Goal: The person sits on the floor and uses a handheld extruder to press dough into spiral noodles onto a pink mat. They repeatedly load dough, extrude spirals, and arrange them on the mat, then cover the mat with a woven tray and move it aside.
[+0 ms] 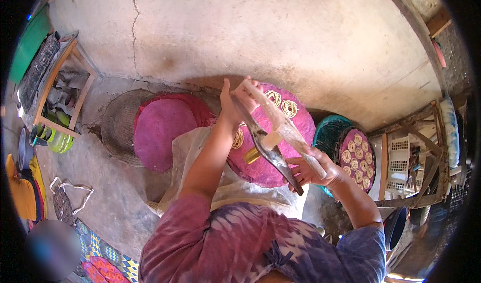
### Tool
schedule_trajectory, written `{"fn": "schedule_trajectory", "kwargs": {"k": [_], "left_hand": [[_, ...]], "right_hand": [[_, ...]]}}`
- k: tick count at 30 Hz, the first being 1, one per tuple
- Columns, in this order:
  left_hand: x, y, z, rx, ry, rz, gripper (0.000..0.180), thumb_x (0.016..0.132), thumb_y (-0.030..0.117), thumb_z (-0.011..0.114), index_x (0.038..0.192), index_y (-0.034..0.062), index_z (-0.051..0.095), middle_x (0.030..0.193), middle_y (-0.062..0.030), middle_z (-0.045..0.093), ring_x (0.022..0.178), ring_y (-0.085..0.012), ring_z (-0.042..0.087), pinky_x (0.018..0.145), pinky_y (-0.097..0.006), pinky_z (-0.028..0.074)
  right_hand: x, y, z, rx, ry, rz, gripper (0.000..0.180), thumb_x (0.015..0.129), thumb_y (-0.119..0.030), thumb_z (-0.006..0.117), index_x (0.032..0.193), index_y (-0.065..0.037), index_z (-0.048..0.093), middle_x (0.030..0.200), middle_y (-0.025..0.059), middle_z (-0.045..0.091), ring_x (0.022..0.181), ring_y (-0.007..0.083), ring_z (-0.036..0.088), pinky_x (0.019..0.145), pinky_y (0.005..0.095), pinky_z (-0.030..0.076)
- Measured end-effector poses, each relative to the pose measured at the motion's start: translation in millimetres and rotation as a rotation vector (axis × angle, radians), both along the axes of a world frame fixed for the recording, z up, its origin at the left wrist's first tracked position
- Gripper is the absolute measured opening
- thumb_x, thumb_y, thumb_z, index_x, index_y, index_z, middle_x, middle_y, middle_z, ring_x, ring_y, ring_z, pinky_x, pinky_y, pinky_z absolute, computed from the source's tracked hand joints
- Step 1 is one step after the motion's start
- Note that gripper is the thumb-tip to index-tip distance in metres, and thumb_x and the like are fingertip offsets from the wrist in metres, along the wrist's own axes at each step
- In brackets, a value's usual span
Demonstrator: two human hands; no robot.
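Both my hands hold a wooden hand press made of two long bars, one pale (288, 127) and one dark (270, 155). A pale plunger (272, 140) shows between the bars, and a brass-coloured cylinder (252, 155) sticks out below. My left hand (243, 97) is closed around the far ends. My right hand (318, 170) grips the near right ends. Underneath is a round tray covered in pink cloth (255, 175), carrying pale dough coils (289, 108). The press and my left arm hide part of it.
Left of it lies another pink cloth-covered round (165, 132) on a woven basket (119, 127). A teal tub (328, 127) at right stands by a pink tray of several coils (356, 158). Wooden frames (433, 153) flank both sides; a cracked wall (250, 27) rises behind.
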State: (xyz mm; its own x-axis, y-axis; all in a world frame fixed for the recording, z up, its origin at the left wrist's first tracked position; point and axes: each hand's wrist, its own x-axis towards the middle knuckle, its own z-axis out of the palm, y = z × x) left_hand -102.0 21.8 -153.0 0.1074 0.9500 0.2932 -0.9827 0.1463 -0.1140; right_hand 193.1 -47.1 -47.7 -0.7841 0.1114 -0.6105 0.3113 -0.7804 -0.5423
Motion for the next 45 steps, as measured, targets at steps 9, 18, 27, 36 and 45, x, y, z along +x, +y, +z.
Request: {"fn": "schedule_trajectory", "kwargs": {"k": [9, 18, 27, 36, 45], "left_hand": [[-35.8, -21.9, 15.4, -0.008, 0.077, 0.175, 0.054, 0.09, 0.066, 0.049, 0.1, 0.0147, 0.058, 0.09, -0.0061, 0.057, 0.09, -0.0256, 0.054, 0.081, -0.04, 0.047], [-18.2, -22.8, 36.6, -0.009, 0.107, 0.213, 0.044, 0.094, 0.059, 0.047, 0.096, 0.0173, 0.061, 0.088, -0.0025, 0.062, 0.085, -0.0234, 0.059, 0.081, -0.044, 0.047], [-12.9, -38.6, 4.3, -0.126, 0.073, 0.146, 0.057, 0.091, 0.069, 0.044, 0.092, 0.0135, 0.06, 0.087, -0.0083, 0.06, 0.089, -0.0286, 0.055, 0.079, -0.044, 0.046], [-16.6, 20.7, 16.7, -0.004, 0.159, 0.063, 0.05, 0.093, 0.062, 0.048, 0.089, 0.0132, 0.06, 0.083, -0.0073, 0.06, 0.087, -0.0267, 0.057, 0.079, -0.041, 0.048], [-25.5, 33.3, 25.5, -0.078, 0.108, 0.204, 0.039, 0.093, 0.053, 0.052, 0.084, 0.0154, 0.06, 0.077, -0.0011, 0.062, 0.074, -0.0202, 0.059, 0.075, -0.039, 0.045]], "right_hand": [[-33.6, -15.6, 25.3, 0.437, -0.168, -0.026, 0.067, 0.095, -0.054, 0.047, 0.133, 0.001, 0.049, 0.088, 0.0111, 0.064, 0.065, 0.0213, 0.066, 0.057, 0.0295, 0.055], [-18.5, -3.4, 42.3, 0.594, -0.184, 0.042, 0.056, 0.094, -0.053, 0.049, 0.103, 0.0, 0.065, 0.078, 0.0104, 0.067, 0.065, 0.0167, 0.066, 0.055, 0.0271, 0.051], [-6.1, -20.2, 19.3, 0.396, -0.153, -0.016, 0.059, 0.094, -0.053, 0.05, 0.112, 0.003, 0.06, 0.083, 0.0136, 0.067, 0.066, 0.0206, 0.067, 0.059, 0.0326, 0.057], [-4.8, 1.0, 8.1, 0.448, -0.19, -0.096, 0.064, 0.097, -0.059, 0.045, 0.125, -0.002, 0.056, 0.097, 0.0091, 0.065, 0.076, 0.0121, 0.059, 0.059, 0.0261, 0.047], [-34.7, 41.6, 27.3, 0.699, -0.44, 0.063, 0.074, 0.097, -0.062, 0.041, 0.121, 0.005, 0.06, 0.104, 0.0126, 0.066, 0.09, 0.0165, 0.059, 0.081, 0.032, 0.047]]}}
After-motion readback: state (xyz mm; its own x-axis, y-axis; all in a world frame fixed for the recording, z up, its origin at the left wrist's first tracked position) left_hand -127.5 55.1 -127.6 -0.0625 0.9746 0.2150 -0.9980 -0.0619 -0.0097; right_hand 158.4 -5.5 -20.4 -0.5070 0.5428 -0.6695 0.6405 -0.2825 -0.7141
